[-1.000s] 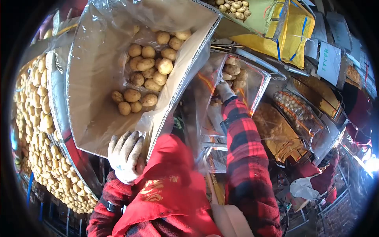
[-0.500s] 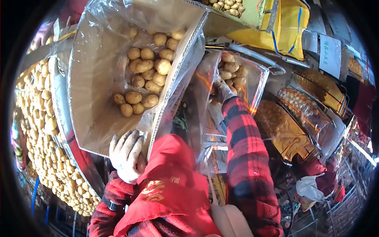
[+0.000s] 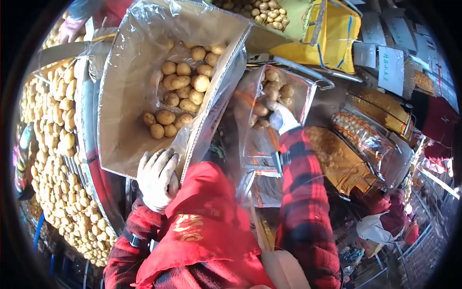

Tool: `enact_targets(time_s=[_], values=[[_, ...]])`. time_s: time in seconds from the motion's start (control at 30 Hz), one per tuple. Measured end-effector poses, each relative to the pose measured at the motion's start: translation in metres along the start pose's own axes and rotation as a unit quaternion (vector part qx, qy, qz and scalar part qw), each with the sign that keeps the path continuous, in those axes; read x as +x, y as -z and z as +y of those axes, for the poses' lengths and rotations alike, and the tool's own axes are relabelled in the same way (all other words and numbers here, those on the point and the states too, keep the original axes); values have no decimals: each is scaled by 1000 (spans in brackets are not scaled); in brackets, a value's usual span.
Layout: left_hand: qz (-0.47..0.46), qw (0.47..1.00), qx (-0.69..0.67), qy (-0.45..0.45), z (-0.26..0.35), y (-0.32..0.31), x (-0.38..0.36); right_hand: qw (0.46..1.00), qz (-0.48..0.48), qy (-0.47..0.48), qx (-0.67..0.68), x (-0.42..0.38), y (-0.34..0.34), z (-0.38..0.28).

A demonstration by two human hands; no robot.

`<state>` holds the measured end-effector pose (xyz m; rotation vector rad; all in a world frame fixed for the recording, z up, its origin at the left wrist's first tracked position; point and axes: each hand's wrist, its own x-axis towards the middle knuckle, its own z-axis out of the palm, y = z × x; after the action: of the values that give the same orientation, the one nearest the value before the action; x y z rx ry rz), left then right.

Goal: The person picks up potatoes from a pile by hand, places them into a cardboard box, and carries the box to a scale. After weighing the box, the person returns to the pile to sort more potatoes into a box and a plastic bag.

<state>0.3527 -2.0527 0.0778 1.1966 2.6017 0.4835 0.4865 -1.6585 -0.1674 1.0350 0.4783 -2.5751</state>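
Note:
My left hand (image 3: 158, 179), in a dirty white glove, rests on the near edge of a large cardboard box (image 3: 126, 96) lined with clear plastic. Its fingers lie stretched over the rim. Potatoes (image 3: 180, 82) are inside the box, at its right side and bottom. To the right, my right hand (image 3: 283, 117), gloved too, is in the mouth of a clear plastic bag (image 3: 301, 79) held in a frame, touching the potatoes (image 3: 272, 90) in it. Its fingertips are blurred, and whether they grip a potato is unclear.
Many potatoes (image 3: 57, 164) lie on a sorting surface behind a metal rail at the left. A yellow bag (image 3: 337, 36) stands at the top. Filled orange bags (image 3: 332, 149) are at the right. Another person's gloved hand (image 3: 72, 28) shows at the upper left.
My right hand has drawn back a little from deeper in the bag toward its near right side. My left hand stays on the box rim. The view has shifted slightly.

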Motion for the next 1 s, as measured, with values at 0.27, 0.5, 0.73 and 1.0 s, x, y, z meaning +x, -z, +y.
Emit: enact_targets(time_s=[0.27,0.5,0.73,1.0], values=[[56,992,-109,39,9,19,-3,963,-170,208,5,-120,-133,23],[-28,485,-824,291,35,36,32,967,-191,141,-91,-141,-274,62],[6,469,-876,114,8,51,6,978,-161,98,-91,-122,-337,135],[-31,239,-948,207,-51,57,-23,942,-143,223,-208,-124,-384,152]])
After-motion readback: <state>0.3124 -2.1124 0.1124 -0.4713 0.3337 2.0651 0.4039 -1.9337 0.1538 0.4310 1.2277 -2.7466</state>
